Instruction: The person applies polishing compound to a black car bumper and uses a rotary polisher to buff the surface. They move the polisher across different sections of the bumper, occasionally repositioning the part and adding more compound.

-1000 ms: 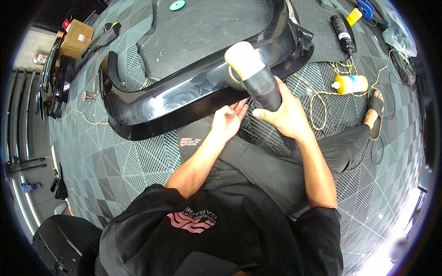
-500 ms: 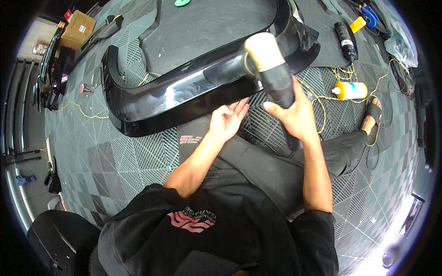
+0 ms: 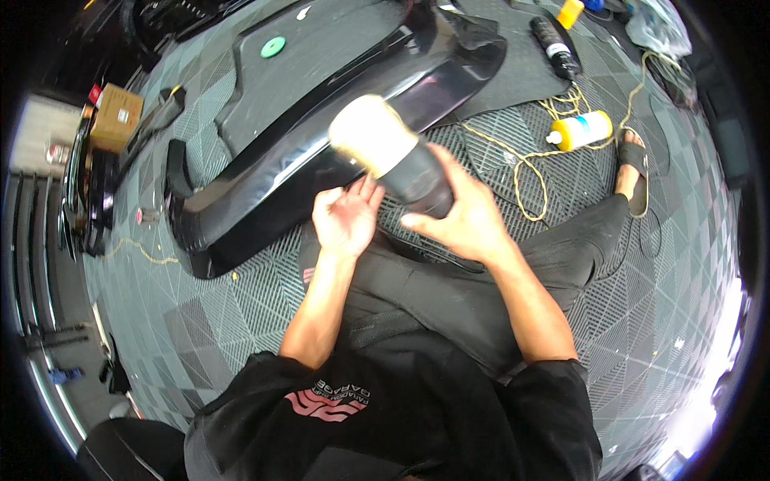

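Observation:
A handheld polisher [image 3: 417,178] with a black body and a pale yellow head is gripped in my right hand [image 3: 467,212], its thumb along the near side. The polisher's head is over the middle of a glossy black car bumper [image 3: 257,188]; whether it touches the surface I cannot tell. My left hand [image 3: 346,224] is open, palm up, at the bumper's near edge. Its fingertips reach close to the polisher's head, and I cannot tell whether they touch the bumper.
A yellow bottle [image 3: 582,131] lies right of the bumper, near a yellow cord [image 3: 525,188] on the tiled floor. Beyond lies a black bottle [image 3: 555,48]. A green disc [image 3: 273,47] rests on the dark mat [image 3: 321,44]. At far left stands a cardboard box [image 3: 118,112].
The view has turned, so the bumper appears more slanted. My right hand has brought the polisher leftward and nearer my left hand. My left hand remains open by the bumper's near edge.

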### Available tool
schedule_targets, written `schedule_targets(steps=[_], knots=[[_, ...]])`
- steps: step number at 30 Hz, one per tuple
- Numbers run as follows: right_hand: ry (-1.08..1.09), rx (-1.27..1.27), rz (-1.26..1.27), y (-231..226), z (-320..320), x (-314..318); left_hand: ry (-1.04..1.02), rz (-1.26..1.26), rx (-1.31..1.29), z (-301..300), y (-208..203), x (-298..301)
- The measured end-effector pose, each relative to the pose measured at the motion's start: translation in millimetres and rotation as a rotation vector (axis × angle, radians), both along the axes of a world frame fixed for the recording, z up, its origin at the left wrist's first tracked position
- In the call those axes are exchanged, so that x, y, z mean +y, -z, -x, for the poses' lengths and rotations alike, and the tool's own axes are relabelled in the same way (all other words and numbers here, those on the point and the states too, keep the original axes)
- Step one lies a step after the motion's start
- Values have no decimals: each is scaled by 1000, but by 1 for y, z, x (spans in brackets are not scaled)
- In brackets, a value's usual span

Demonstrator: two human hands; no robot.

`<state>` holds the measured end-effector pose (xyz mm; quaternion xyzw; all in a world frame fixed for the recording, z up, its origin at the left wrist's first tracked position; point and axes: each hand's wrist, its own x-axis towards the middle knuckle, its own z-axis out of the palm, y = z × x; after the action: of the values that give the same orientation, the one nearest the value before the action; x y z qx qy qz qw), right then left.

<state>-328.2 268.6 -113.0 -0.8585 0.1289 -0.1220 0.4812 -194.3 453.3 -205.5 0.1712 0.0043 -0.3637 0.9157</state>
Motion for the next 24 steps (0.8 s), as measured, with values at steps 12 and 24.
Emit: schedule_targets(steps=[12, 24], knots=[[97, -35, -226, 22, 4, -49, -135, -294, -4, 4, -19, -3], [213, 24, -624, 57, -17, -173, -158, -287, 103, -1, -7, 10]])
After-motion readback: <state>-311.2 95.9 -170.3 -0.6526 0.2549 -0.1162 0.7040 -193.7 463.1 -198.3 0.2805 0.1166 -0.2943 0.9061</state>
